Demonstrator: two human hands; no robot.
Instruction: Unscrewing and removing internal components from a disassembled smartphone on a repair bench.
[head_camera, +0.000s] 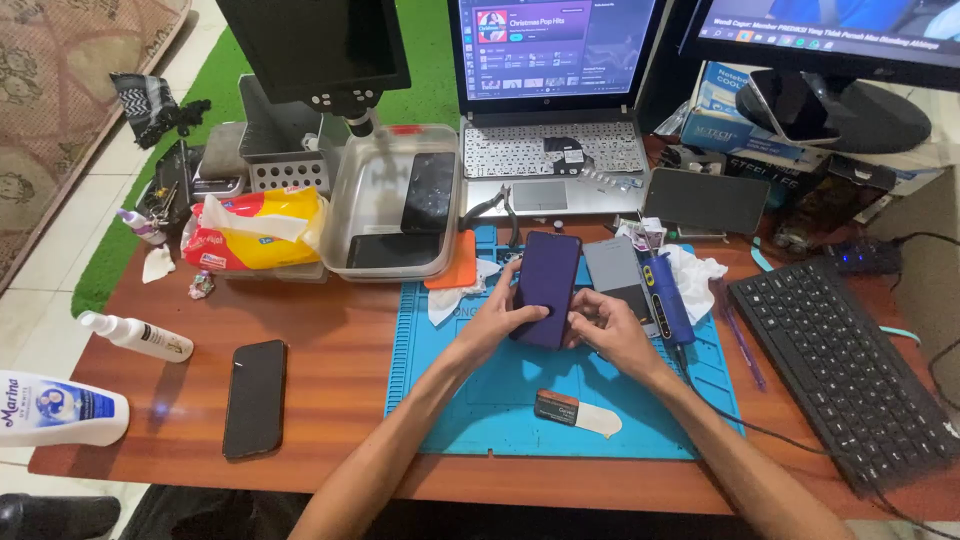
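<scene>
A dark purple phone (546, 280) is held over the blue work mat (480, 400) with its back facing up. My left hand (497, 318) grips its left edge. My right hand (608, 328) holds its lower right edge with the fingers curled against it. Just right of the phone a grey flat phone part (615, 272) lies on the mat, with a blue electric screwdriver (665, 298) beside it. Near the mat's front edge rests a small dark card with a white plastic pry tool (575, 411).
A black phone (254, 396) lies on the wooden table at the left, near a white spray bottle (135, 335) and a lotion bottle (60, 408). A black keyboard (845, 370) sits at the right. Behind are a laptop (552, 90), a clear plastic box (395, 200), a tissue pack (255, 232) and another dark phone (705, 200).
</scene>
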